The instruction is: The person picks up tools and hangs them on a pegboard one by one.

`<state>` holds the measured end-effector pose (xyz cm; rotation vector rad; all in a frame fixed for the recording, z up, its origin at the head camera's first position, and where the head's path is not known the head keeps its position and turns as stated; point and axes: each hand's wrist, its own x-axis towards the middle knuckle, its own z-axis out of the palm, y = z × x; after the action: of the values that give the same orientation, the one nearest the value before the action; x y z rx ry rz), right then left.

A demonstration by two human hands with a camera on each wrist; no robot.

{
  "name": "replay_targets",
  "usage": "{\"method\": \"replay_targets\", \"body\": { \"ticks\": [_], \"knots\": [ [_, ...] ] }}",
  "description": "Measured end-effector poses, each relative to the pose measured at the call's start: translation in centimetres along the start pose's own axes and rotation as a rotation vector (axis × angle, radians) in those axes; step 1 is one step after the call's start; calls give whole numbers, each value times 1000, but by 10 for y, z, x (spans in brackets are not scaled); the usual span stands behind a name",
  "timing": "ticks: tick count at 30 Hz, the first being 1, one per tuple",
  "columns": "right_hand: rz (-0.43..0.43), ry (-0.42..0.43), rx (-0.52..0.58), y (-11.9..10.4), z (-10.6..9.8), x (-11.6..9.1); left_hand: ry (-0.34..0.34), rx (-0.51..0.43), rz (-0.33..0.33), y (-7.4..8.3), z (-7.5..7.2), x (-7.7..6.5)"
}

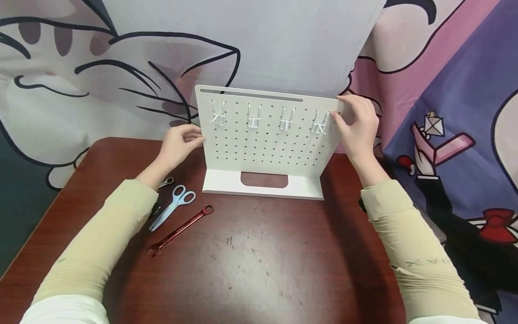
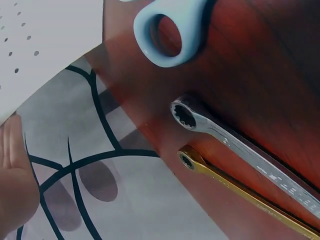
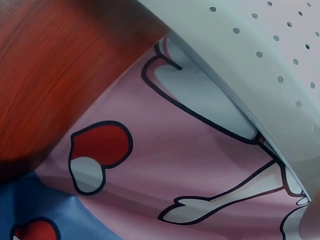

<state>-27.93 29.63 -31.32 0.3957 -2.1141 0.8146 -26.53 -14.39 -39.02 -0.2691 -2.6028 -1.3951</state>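
Observation:
A white pegboard [image 1: 269, 141] stands upright on its flat base [image 1: 220, 181] in the head view. Four-pronged details aside, several white wire hooks [image 1: 254, 120] hang in a row along its upper part. My left hand [image 1: 178, 143] holds the board's left edge between thumb and fingers. At the upper right corner, my right hand [image 1: 359, 126] pinches the edge, thumb on the front face. The left wrist view catches part of the left hand [image 2: 17, 185] beside the board's edge; the right wrist view shows mostly the panel [image 3: 220, 55].
Left of the base lie light-blue scissors [image 1: 171, 209] and a red combination wrench [image 1: 180, 230]. A silver wrench [image 2: 240, 145] and a gold wrench [image 2: 235, 185] lie near the brown table's [image 1: 259, 270] left edge. Behind hangs a cartoon-printed cloth [image 1: 283, 40].

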Motion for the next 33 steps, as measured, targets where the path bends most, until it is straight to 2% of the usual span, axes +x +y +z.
{"method": "replay_targets", "body": {
  "ticks": [3, 6, 11, 15, 25, 33],
  "knots": [
    [-2, 6, 0, 0, 0, 1, 15, -1, -4, -3, -6, -6],
    [2, 10, 3, 0, 0, 0, -2, -33, -16, -8, -12, -17],
    [7, 24, 25, -1, 2, -1, -86, -31, -63, -15, -20, -41],
    [10, 38, 40, -3, 2, -1, -161, 13, -56, -18, -24, -56],
    [7, 53, 62, -2, 3, 0, -297, 18, -72, -18, -15, -87],
    [2, 54, 60, -2, 3, -1, -400, 69, -12, -23, -8, -114]
  ]
}}
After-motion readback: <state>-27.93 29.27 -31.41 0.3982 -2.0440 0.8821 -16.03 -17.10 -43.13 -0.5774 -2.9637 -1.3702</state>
